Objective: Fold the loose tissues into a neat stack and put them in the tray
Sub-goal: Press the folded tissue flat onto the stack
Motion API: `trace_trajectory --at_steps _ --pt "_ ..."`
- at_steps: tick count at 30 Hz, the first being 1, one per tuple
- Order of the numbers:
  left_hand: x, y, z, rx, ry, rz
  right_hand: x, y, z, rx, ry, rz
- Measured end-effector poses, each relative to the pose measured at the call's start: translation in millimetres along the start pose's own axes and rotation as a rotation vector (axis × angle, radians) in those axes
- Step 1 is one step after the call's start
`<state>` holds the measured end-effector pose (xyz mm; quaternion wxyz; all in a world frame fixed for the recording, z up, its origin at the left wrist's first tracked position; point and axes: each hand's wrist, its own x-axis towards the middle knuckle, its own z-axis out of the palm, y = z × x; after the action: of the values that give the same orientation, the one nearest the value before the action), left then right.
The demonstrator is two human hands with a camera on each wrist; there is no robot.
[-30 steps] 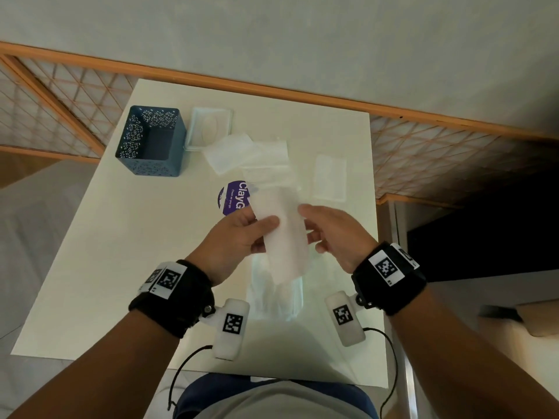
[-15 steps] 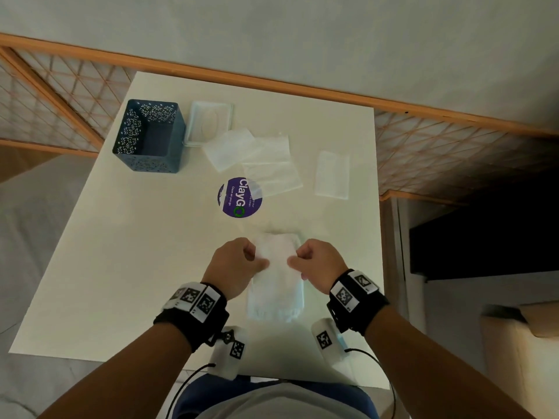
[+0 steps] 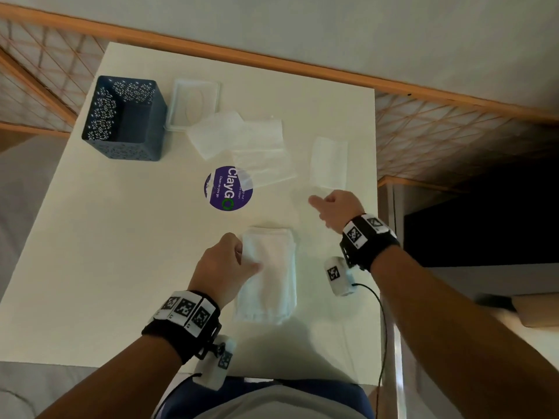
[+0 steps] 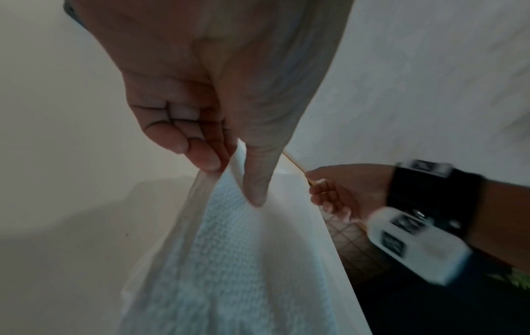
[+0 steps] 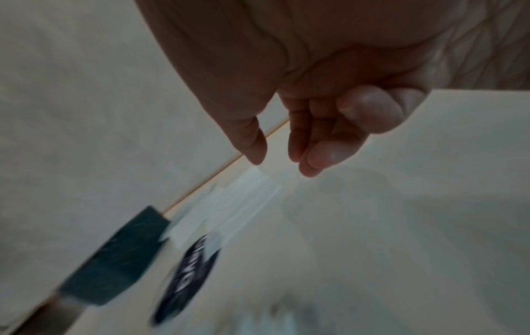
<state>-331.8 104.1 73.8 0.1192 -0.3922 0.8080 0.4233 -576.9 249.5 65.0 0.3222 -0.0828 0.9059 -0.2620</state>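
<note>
The white surface (image 3: 99, 252) under me carries one dark blue perforated basket (image 3: 125, 117) at its far left, one shallow clear tray (image 3: 196, 101) just beside the basket, one round purple sticker (image 3: 228, 189) near the middle, and the tissues: one stack of folded tissues (image 3: 267, 279) close to my body, a loose overlapping spread (image 3: 242, 140) of what looks like three sheets running from the tray's near corner down over the sticker's edge, and one single folded tissue (image 3: 328, 163) lying apart near the right edge. The left half of the surface lies bare, while the stack sits toward the right side, with the right edge close beyond it. My left hand (image 3: 223, 267) pinches the top sheet of the stack at its far left corner; the left wrist view shows thumb over and fingers (image 4: 200, 156) under that lifted layer, which the head view hides. My right hand (image 3: 335, 207) hovers just short of the single tissue, holding nothing; the right wrist view shows its fingers (image 5: 321, 158) loosely curved and parted from the thumb, though that view is blurred.
</note>
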Motion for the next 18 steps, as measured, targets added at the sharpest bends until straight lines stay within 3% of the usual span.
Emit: trace_trajectory --at_steps 5,8,13,18 --pt "-4.2 6.1 -4.2 0.049 0.121 0.0 68.4 -13.0 -16.4 -0.333 0.137 0.031" --pt "-4.7 11.1 -8.2 0.043 0.155 0.035 85.6 -23.0 -7.4 -0.581 0.131 -0.056" --pt "-1.6 26.4 -9.7 0.054 0.168 0.153 98.6 -26.5 17.4 -0.684 0.095 -0.113" --pt "2.1 37.2 -13.2 0.022 0.139 0.169 95.4 -26.2 27.9 -0.725 0.113 -0.138"
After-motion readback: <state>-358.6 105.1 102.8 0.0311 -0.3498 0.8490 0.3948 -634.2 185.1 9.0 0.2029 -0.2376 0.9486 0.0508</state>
